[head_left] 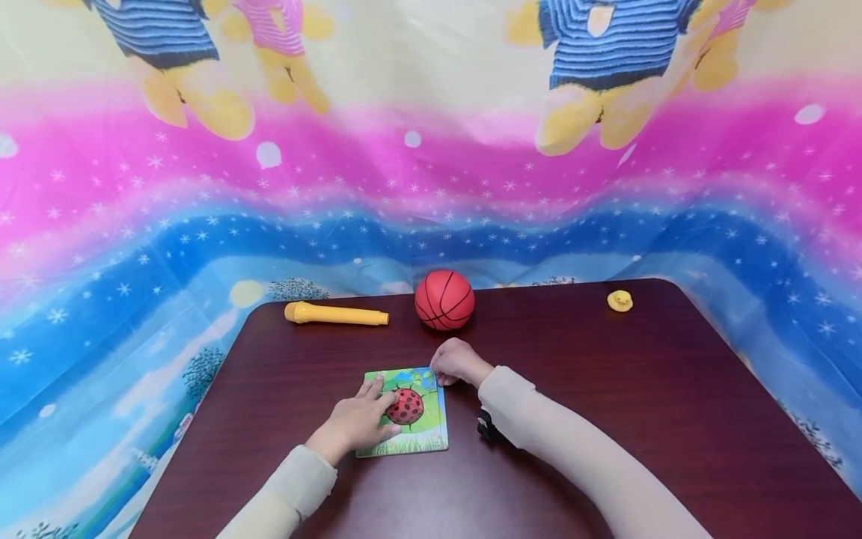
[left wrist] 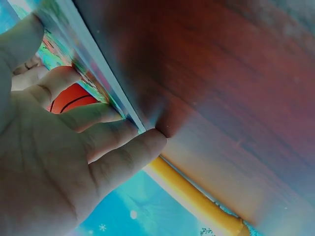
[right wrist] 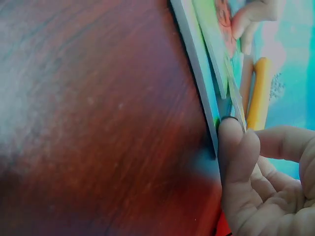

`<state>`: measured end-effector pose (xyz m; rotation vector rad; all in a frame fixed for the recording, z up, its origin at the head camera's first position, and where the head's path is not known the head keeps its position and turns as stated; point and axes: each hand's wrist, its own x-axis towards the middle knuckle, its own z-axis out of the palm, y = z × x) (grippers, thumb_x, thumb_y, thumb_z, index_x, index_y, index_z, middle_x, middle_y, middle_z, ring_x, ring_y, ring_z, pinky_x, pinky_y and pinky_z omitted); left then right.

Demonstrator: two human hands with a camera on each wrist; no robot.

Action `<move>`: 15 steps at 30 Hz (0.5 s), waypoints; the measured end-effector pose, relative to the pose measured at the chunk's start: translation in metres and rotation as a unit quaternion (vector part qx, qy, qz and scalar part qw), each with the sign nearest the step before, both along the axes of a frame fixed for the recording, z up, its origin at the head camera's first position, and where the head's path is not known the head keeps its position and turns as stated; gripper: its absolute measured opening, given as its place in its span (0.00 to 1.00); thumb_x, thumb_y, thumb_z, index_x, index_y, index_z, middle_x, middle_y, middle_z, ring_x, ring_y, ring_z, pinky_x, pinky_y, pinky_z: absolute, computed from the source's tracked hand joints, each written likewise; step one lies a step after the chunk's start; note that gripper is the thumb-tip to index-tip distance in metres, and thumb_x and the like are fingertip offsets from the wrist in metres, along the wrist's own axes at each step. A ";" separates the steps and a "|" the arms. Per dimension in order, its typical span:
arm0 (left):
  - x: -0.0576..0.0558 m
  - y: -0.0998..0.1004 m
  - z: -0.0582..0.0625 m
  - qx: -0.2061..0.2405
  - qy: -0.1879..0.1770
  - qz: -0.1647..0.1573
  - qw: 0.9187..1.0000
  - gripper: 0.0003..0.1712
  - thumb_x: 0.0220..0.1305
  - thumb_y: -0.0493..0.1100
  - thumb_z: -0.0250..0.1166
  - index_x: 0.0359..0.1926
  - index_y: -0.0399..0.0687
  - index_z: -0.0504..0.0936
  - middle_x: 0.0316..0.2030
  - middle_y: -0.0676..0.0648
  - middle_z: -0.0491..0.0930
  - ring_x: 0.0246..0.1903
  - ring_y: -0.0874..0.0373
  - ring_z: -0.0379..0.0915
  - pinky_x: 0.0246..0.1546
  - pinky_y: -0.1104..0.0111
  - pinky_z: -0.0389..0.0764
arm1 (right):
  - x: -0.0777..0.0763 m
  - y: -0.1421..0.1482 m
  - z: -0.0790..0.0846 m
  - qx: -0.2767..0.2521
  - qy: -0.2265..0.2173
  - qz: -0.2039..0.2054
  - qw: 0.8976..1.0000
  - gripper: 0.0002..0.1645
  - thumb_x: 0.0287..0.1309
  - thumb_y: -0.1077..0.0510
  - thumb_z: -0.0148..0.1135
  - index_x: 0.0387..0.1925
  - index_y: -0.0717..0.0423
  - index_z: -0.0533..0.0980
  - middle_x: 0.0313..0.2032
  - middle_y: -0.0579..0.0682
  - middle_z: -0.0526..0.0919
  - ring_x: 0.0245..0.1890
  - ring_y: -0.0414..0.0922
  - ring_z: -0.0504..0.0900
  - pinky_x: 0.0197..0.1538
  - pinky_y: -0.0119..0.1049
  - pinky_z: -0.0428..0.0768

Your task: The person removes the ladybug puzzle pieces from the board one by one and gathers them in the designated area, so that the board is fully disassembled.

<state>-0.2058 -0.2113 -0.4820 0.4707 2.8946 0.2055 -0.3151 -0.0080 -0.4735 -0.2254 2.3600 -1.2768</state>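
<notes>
At the bottom of the head view, two pale sleeves (head_left: 572, 445) reach in over a dark red-brown wooden table (head_left: 269, 427), and a small black device (head_left: 486, 426) shows under the right wrist. Between the arms, just below the middle of the frame, a square jigsaw puzzle (head_left: 420, 433) lies flat on the table, showing a red, black-spotted ladybug (head_left: 407, 407) on green, with grass along its lower edge and blue at its upper right. The left hand (head_left: 360, 421) rests on the puzzle's left side, its fingers apart and extended; some fingertips lie on the printed surface, beside and on the ladybug. At the upper-right corner of the puzzle, the right hand (head_left: 461, 361) has thumb and fingertips together, and the right wrist view shows them pinching a thin puzzle piece (right wrist: 237, 102) tilted up at that corner; the print on the piece is too narrow to make out. Farther up the frame, a yellow toy microphone (head_left: 340, 314) lies left of centre, a red basketball (head_left: 444, 301) with black lines sits near the centre, and a yellow rubber duck (head_left: 619, 301) stands well to the right. Behind the table hangs a pink, blue and cream backdrop (head_left: 431, 183) printed with snowflakes and, along the top, bears in striped tops.
</notes>
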 end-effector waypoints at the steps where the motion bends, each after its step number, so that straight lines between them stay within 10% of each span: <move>1: 0.001 0.001 -0.001 0.000 0.007 -0.006 1.000 0.34 0.61 0.61 0.60 0.63 0.52 0.70 0.70 0.38 0.53 0.69 0.41 0.50 0.48 0.47 0.74 | 0.002 -0.001 0.000 0.010 0.015 0.002 1.000 0.11 0.55 0.68 0.56 0.21 0.63 0.80 0.15 0.53 0.77 0.15 0.44 0.79 0.25 0.38 0.81; 8: 0.014 0.010 -0.008 -0.023 0.175 -0.098 0.979 0.24 0.56 0.52 0.68 0.53 0.52 0.76 0.46 0.38 0.76 0.44 0.44 0.77 0.30 0.59 0.81 | 0.006 -0.005 -0.004 0.049 0.076 0.012 0.996 0.23 0.52 0.68 0.52 0.06 0.50 0.66 0.10 0.51 0.73 0.15 0.45 0.80 0.23 0.38 0.80; 15: 0.016 0.012 -0.005 -0.002 0.146 -0.106 0.984 0.16 0.60 0.49 0.65 0.50 0.54 0.80 0.48 0.36 0.74 0.49 0.36 0.74 0.38 0.54 0.80 | 0.003 -0.004 -0.005 0.044 0.074 0.016 0.996 0.22 0.53 0.68 0.53 0.07 0.50 0.66 0.11 0.50 0.74 0.17 0.46 0.80 0.24 0.39 0.80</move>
